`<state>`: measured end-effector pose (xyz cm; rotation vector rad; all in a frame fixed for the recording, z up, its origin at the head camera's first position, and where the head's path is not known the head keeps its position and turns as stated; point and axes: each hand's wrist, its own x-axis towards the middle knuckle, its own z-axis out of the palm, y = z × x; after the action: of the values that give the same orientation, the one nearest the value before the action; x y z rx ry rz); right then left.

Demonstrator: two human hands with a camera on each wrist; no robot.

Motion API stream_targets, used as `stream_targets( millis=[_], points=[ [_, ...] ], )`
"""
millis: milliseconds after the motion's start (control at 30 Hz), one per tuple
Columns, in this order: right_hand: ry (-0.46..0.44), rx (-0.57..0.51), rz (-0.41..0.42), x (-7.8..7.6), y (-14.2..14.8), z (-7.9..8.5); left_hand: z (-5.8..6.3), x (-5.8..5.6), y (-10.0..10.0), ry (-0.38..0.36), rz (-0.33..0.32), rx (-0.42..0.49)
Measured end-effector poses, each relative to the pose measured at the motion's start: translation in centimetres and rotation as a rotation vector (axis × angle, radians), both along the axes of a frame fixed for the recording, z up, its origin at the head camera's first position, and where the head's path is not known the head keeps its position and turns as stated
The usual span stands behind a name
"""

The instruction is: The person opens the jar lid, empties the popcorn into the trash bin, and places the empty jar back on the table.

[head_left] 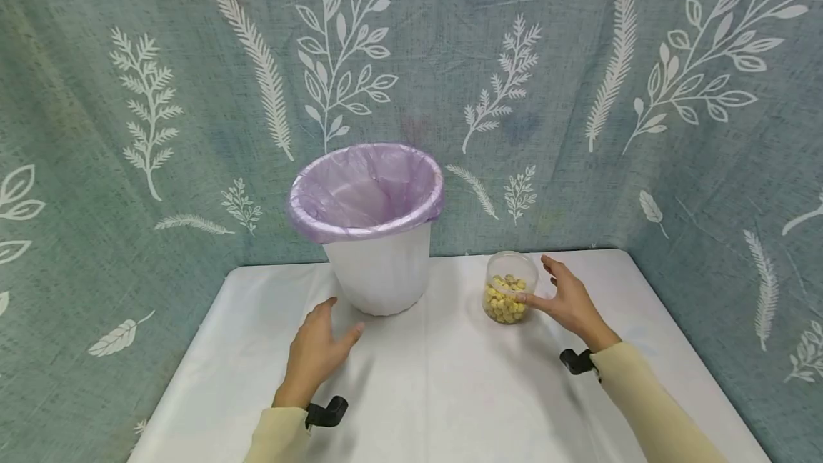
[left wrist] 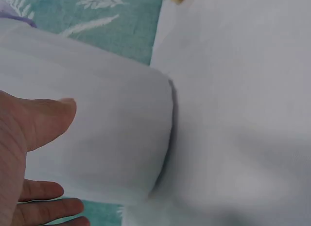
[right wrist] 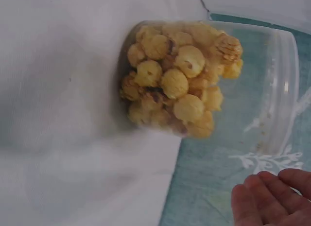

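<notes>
A clear plastic jar (head_left: 511,274), partly filled with yellow popcorn (right wrist: 175,80), stands upright on the white table, with no lid visible in the head view. My right hand (head_left: 571,302) is at its right side, thumb and fingers spread apart; the thumb tip overlaps the jar in the head view. In the right wrist view the fingers (right wrist: 265,197) lie beside the jar's mouth end. A white bin (head_left: 382,266) lined with a purple bag (head_left: 366,227) stands upright at the back. Before its lower left side, my left hand (head_left: 316,352) has its thumb and fingers apart, holding nothing.
The white-covered table (head_left: 450,391) reaches back to a green curtain (head_left: 411,34) with white leaf prints, which also hangs along both sides. A black wrist camera (head_left: 326,413) is strapped on the left wrist and another camera (head_left: 576,361) on the right.
</notes>
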<state>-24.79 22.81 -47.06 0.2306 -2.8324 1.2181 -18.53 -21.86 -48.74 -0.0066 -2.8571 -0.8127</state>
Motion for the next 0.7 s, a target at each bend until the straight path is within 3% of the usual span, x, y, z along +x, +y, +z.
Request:
stream_targets(
  millis=[300, 533, 700],
  points=[
    [-0.119, -0.193, 0.008, -1.3, -1.1, -1.5, -1.9, 0.7, 1.9, -0.041, -0.029, 0.161],
    [-0.160, -0.194, -0.028, -2.0, -1.7, -2.2, -2.9, 0.9, 3.2, -0.030, -0.066, 0.234],
    [-0.117, -0.202, -0.032, -2.4, -2.0, -2.8, -3.3, 0.9, 4.0, -0.037, -0.087, 0.253]
  ],
)
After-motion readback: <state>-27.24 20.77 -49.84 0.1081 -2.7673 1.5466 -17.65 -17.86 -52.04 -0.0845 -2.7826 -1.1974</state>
